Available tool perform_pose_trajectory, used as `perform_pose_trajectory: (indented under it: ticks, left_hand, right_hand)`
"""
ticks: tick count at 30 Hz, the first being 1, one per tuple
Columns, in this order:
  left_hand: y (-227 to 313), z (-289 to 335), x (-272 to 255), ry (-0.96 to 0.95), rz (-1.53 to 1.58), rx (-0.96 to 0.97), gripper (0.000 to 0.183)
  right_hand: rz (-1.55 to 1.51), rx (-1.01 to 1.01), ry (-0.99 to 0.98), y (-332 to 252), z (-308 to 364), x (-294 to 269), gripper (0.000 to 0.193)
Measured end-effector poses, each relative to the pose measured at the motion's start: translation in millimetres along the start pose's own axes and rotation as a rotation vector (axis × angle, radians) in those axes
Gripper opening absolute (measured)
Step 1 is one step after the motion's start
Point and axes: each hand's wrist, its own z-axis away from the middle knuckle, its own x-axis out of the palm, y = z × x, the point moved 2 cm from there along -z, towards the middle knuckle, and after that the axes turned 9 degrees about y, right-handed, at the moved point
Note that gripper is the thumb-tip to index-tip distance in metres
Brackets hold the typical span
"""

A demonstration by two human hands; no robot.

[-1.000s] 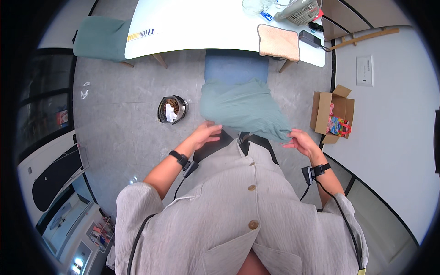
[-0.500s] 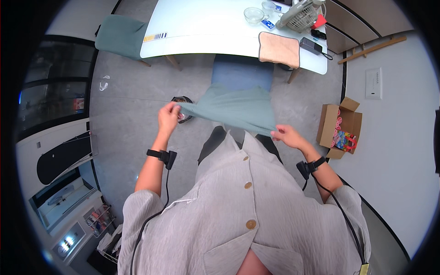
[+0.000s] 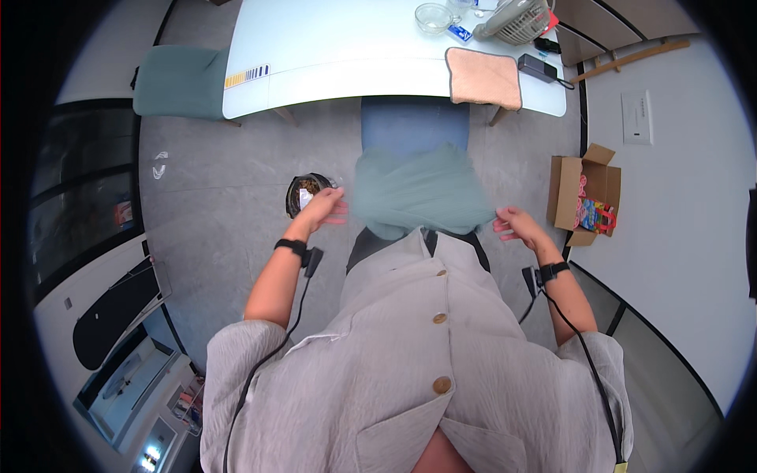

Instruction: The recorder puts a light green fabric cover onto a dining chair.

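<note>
A thin grey-green cloth (image 3: 418,189) lies spread just in front of me, over the near part of a blue chair seat (image 3: 414,124). It looks slightly blurred and loosely creased. My left hand (image 3: 322,208) is just off the cloth's left edge, fingers stretched out and holding nothing. At the right corner of the cloth is my right hand (image 3: 518,226), its fingers apart and the fingertips touching or almost touching the fabric. Each wrist wears a black strap with a small cabled device. The cloth hides the near part of the seat.
Beyond the blue chair stands a white table (image 3: 339,55) with a peach towel (image 3: 483,77), a glass bowl (image 3: 433,18), a fan (image 3: 516,22) and a black adapter (image 3: 538,68). A green chair (image 3: 180,81) is at left, a black bin (image 3: 303,195) near my left hand, an open cardboard box (image 3: 566,189) at right.
The cloth, earlier held stretched between both hands, has come down and spread out flatter. My left hand has let go and moved right; my right hand has moved slightly right, its fingers opening.
</note>
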Motion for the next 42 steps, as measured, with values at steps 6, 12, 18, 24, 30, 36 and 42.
perform_pose_trajectory:
  ticks: [6,12,18,24,30,36,42]
  left_hand:
    - [-9.2,-43.5,33.8,-0.242,0.193,-0.202,0.046]
    - [3.8,-39.5,22.1,0.014,-0.167,0.044,0.026]
    - [77.1,-88.5,-20.0,0.049,0.272,0.144,0.023]
    - [52.1,-147.2,22.9,0.234,0.372,-0.058,0.014]
    - [14.2,-86.5,11.8,0.160,-0.131,0.039,0.032]
    - [5.3,48.3,58.3,-0.230,0.482,-0.266,0.054]
    - [-33.5,51.8,31.0,-0.175,0.340,-0.139,0.032]
  right_hand:
    - [-0.017,0.211,0.060,-20.5,-32.7,33.7,0.066]
    - [0.103,0.127,0.262,-22.4,-41.7,35.3,0.055]
    - [-0.071,0.091,0.039,-0.1,-67.8,18.6,0.030]
    - [-0.010,0.013,0.105,-7.6,-75.8,15.6,0.020]
    - [0.190,-0.131,0.288,14.8,-137.8,9.7,0.024]
    - [0.415,-0.173,0.241,5.9,-173.3,18.5,0.032]
    - [-0.196,0.297,-0.080,-9.6,-81.9,15.5,0.042]
